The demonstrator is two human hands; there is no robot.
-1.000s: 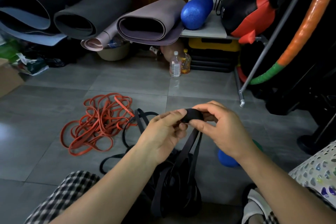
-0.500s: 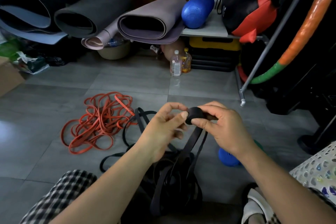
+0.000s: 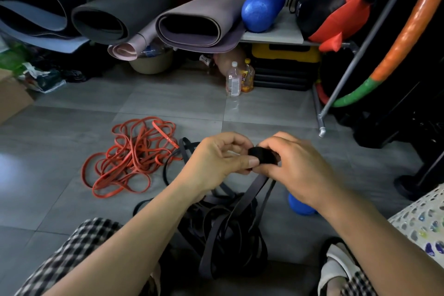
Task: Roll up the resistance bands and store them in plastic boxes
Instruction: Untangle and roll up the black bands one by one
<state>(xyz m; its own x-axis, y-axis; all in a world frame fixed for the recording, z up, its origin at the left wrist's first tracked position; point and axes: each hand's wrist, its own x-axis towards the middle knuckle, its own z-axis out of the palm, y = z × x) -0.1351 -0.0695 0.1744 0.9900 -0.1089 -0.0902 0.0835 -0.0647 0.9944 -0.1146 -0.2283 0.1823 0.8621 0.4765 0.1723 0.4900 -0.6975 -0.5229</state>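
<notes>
A small tight roll of black resistance band (image 3: 263, 156) sits between both hands above the floor. My left hand (image 3: 216, 161) pinches its near side with thumb and curled fingers. My right hand (image 3: 298, 168) grips it from the right, fingers curled over the top. The band's loose tail hangs down from the roll into a tangled heap of black bands (image 3: 228, 228) between my knees. A pile of red bands (image 3: 131, 156) lies on the grey tiles to the left. No plastic box is plainly in view.
Rolled mats (image 3: 199, 21) and a blue foam roller (image 3: 263, 8) lie on a shelf at the back. Two bottles (image 3: 234, 81) stand on the floor below. A metal rack leg (image 3: 322, 127) ends at the right. A blue ball (image 3: 301, 206) rests under my right wrist. A perforated white basket (image 3: 422, 218) sits at far right.
The roll has been turned further between my fingers and looks a little thicker. My left thumb has come back onto it, and both hands have shifted slightly right.
</notes>
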